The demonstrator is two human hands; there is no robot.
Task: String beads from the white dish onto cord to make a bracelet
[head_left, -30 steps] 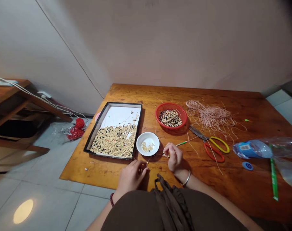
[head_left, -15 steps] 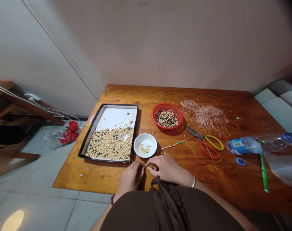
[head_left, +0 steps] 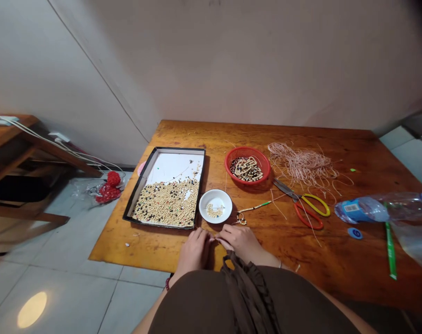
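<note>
At the table's near edge, my left hand (head_left: 193, 248) and my right hand (head_left: 241, 241) meet fingertip to fingertip. Each pinches at something tiny between them, too small to name. Just beyond the right fingers lies a strand of beads (head_left: 253, 207), pale with a green part and a small loop at its near end. A white bowl (head_left: 216, 196) with some pale beads and a thin needle-like line across it stands right in front of both hands. Left of the bowl, a black-edged box lid (head_left: 164, 163) holds many cream, black and coloured beads.
Behind the bowl sits a red basket (head_left: 247, 181) of strung beads. Pink cord (head_left: 303, 162) lies tangled to its right, near scissors (head_left: 297, 198) with red and yellow handles. Farther right are a plastic bottle (head_left: 364, 209), a blue disc (head_left: 355, 233) and a green strip (head_left: 391, 253).
The view has shifted slightly, so the table sits farther right. My right hand's fingers have flattened and lie close against the left fingertips. More of the bead strand's loop shows.
</note>
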